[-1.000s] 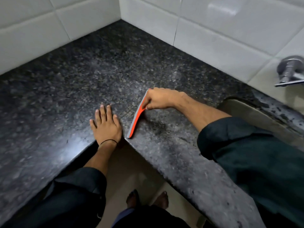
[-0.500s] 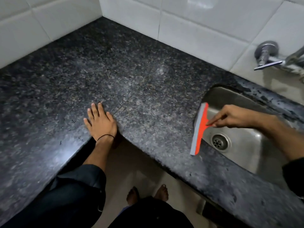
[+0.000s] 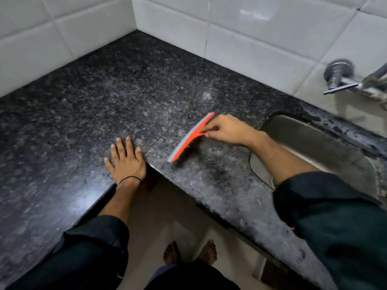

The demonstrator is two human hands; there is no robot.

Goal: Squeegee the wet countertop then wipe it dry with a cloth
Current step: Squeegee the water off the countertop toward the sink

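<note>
Left hand [image 3: 125, 162] flat, fingers straight, on speckled black granite worktop [image 3: 104, 97] at its front edge. Right hand [image 3: 226, 130] grips orange plastic squeegee with grey blade [image 3: 188, 141], blade down mid-worktop. Squeegee step in hand; next, drag water toward steel sink [image 3: 314, 147]. No cloth visible.

The squeegee [image 3: 189, 139] is a long orange bar with a grey rubber strip along its edge and a short orange handle. It stands blade-down on the counter [image 3: 125, 97] just left of the sink [image 3: 314, 130], running aslant, with its far end nearer the sink than its near end, which is close to the counter's front edge. The right hand [image 3: 226, 130] grips the handle from the sink side, fingers [image 3: 211, 129] curled round it. The counter is dark speckled granite, L-shaped, with a dull hazy sheen and pale smears left of the sink and darker blotches along the sink's far rim.
</note>
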